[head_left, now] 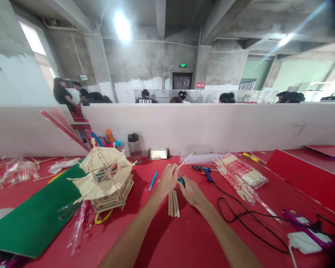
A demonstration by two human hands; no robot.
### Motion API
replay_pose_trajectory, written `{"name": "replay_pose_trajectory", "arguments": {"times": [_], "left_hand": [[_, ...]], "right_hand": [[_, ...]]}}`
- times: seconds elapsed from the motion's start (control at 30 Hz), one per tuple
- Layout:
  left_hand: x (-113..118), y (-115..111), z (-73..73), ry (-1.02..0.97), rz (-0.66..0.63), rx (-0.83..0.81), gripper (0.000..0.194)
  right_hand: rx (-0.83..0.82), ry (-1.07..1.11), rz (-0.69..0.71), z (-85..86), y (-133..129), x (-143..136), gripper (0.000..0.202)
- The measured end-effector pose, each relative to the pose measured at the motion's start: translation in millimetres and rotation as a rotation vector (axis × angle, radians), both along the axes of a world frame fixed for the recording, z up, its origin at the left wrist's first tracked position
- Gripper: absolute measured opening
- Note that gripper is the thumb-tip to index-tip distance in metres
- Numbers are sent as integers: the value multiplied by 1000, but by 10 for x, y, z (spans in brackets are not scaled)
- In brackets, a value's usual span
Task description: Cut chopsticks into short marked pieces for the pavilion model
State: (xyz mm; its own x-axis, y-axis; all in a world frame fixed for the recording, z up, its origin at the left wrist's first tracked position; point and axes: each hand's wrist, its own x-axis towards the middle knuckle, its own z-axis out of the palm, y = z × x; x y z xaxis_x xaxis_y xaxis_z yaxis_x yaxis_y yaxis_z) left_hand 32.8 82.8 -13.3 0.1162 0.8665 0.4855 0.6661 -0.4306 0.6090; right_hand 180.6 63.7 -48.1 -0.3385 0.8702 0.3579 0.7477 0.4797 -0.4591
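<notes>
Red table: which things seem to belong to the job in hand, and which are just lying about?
Probably part of the job: the stick in the left hand, the green tool in the right hand, loose sticks, packed sticks, stick model, glue gun.

Seemingly just lying about: bottle, phone, plastic wrappers.

Slender, straight, pale wooden stick, held aslant beyond the far end of the flat bundle of pale wooden sticks; its free end points upward and to the right, its lower end hidden by the grasp. Compact green-and-black hand tool, largely covered, held just beyond the same bundle, towards its right side; contact between the two is indiscernible.
</notes>
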Motion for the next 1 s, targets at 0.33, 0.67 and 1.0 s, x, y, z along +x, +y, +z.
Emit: {"name": "replay_pose_trajectory", "arguments": {"times": [0.33,0.67,1.0], "left_hand": [[4,-35,2,-1,31,-15,27],[-164,115,132,-384,-38,-82,31],[-451,203,13,-629,-201,-586,27]], "right_hand": [[-24,-96,-29,24,-5,5,40],[-15,-131,-99,123,-16,130,45],[-72,-349,-388,-98,239,617,45]]}}
